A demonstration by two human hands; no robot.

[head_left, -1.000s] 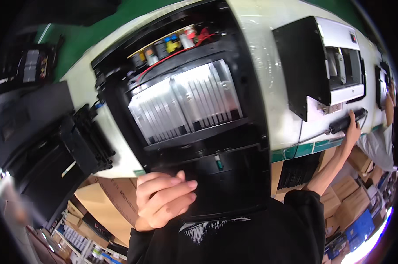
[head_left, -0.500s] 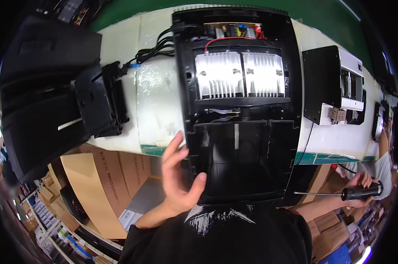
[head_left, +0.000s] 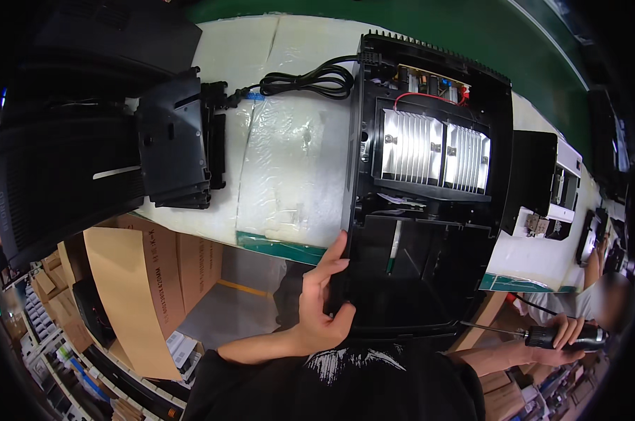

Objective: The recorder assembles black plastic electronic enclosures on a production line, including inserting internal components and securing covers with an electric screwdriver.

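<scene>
In front of me is a black casing [head_left: 429, 302], its open side facing up. Two silver finned metal blocks [head_left: 410, 149] sit in its far half, beyond them a circuit board [head_left: 429, 78] with a red wire. My left hand [head_left: 322, 309] is at the casing's near left wall, fingers curved and apart, fingertips and thumb close to the rim; whether they press on it I cannot make out. Out to the right, my right hand [head_left: 557, 355] grips a black electric screwdriver [head_left: 542, 337]. Its long thin bit points left toward the casing's near right corner.
A coiled black cable [head_left: 310, 85] lies on the white-covered table [head_left: 289, 182]. Large black machine parts [head_left: 173, 140] stand on the left, a black-and-white device [head_left: 538, 172] on the right. Below left is an open cardboard box [head_left: 131, 295]. Another person [head_left: 589, 305] is at far right.
The view has turned, so the casing and table things appear farther right and lower. My left hand remains by the casing's left wall, fingers slightly more bent. The screwdriver is still in my right hand.
</scene>
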